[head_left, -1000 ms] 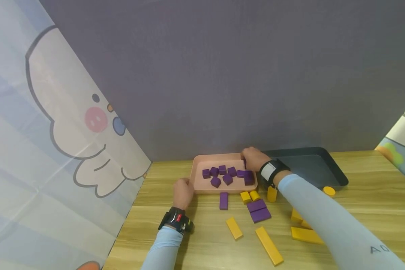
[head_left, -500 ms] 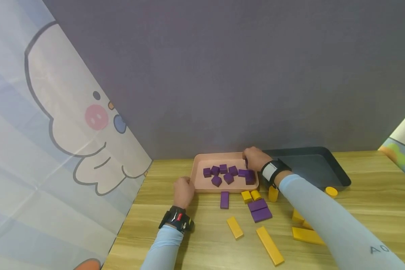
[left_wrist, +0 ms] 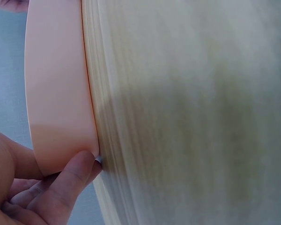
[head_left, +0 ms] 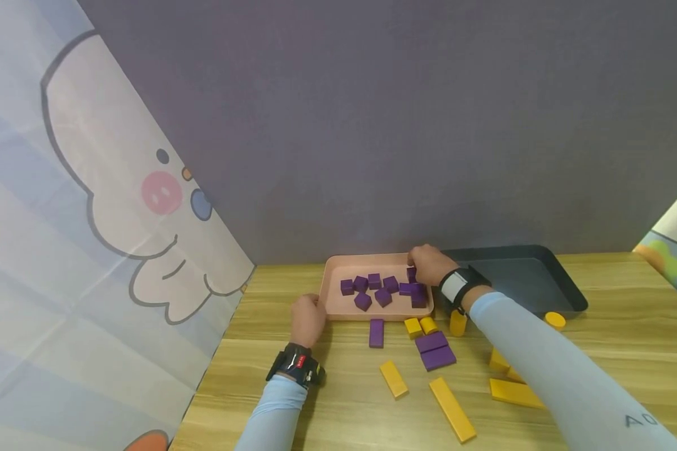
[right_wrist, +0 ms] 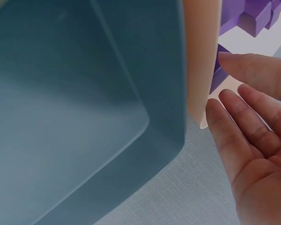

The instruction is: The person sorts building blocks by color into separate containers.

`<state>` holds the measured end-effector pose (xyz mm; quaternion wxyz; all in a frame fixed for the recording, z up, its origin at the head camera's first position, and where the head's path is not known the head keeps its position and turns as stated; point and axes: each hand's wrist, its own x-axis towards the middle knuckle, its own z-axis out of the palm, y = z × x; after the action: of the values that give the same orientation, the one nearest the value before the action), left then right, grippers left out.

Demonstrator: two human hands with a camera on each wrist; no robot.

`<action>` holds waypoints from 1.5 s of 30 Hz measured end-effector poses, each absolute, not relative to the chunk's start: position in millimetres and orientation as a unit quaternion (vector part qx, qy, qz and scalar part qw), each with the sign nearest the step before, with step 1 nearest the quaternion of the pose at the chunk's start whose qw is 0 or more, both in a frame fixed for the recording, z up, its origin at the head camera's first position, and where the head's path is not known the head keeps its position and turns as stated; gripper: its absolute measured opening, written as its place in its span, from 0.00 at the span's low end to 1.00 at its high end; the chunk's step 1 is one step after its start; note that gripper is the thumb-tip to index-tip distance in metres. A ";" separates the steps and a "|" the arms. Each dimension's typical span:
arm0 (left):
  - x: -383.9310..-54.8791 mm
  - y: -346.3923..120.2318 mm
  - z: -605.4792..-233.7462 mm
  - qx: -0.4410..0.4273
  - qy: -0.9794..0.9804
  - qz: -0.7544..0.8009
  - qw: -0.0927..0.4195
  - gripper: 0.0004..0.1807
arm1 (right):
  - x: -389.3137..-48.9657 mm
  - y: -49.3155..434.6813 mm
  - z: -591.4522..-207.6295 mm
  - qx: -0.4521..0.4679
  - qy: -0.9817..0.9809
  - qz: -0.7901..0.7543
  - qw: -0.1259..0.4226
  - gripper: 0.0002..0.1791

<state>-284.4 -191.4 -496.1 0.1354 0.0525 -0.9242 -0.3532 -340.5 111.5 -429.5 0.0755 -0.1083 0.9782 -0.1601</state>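
Observation:
My left hand (head_left: 307, 321) grips the left front corner of a shallow pink tray (head_left: 333, 307); in the left wrist view its thumb and fingers pinch the tray wall (left_wrist: 61, 89). Several purple blocks (head_left: 375, 282) lie in the tray. My right hand (head_left: 430, 265) is over the tray's right back corner, beside a purple block (head_left: 411, 274). In the right wrist view the thumb (right_wrist: 253, 68) is at that block (right_wrist: 219, 70), and the loosely bent fingers stand apart from the thumb, near the pink wall.
A dark grey tray (head_left: 513, 279) stands right of the pink one. In front lie purple blocks (head_left: 376, 334), including a flat pair (head_left: 435, 351), and several yellow blocks (head_left: 452, 410) and cylinders (head_left: 458, 323). A grey wall (head_left: 372, 125) rises behind the trays.
The right hand has shifted slightly, and more of the purple block beside its fingers shows now. The left hand has stayed at the pink tray's corner. The head view has moved a little.

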 end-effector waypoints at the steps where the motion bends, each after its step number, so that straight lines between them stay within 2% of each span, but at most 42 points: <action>1: -284.6 -190.8 -496.1 0.052 -0.924 -0.354 0.135 0.11 | -339.8 111.8 -428.9 -0.107 0.978 -0.161 0.076 0.21; 9: -286.2 -187.5 -491.6 0.051 -0.918 -0.372 0.125 0.11 | -335.9 109.7 -418.3 -0.120 0.976 -0.171 0.069 0.20; 15: -291.4 -189.1 -492.3 0.055 -0.920 -0.371 0.115 0.11 | -320.7 95.4 -406.7 -0.152 0.972 -0.172 0.049 0.21; 23: -298.6 -193.5 -493.8 0.053 -0.925 -0.355 0.125 0.11 | -277.0 68.9 -398.3 -0.252 0.956 -0.148 -0.007 0.16; 29: -303.3 -196.3 -491.7 0.046 -0.926 -0.347 0.141 0.11 | -250.4 55.5 -411.0 -0.380 0.917 -0.117 -0.033 0.21; 32: -305.1 -197.5 -491.9 0.047 -0.927 -0.344 0.141 0.12 | -243.4 48.0 -421.6 -0.413 0.906 -0.090 -0.020 0.23; 37: -306.5 -198.1 -492.8 0.046 -0.926 -0.348 0.137 0.12 | -240.3 35.8 -436.7 -0.413 0.908 -0.068 0.023 0.26; 45: -305.2 -196.8 -493.5 0.043 -0.925 -0.348 0.144 0.12 | -243.0 29.9 -452.4 -0.405 0.912 -0.057 0.032 0.18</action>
<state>-305.2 -196.8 -493.5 0.1441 0.0431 -0.9255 -0.3477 -243.0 29.9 -452.4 0.0322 -0.4055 0.9117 -0.0574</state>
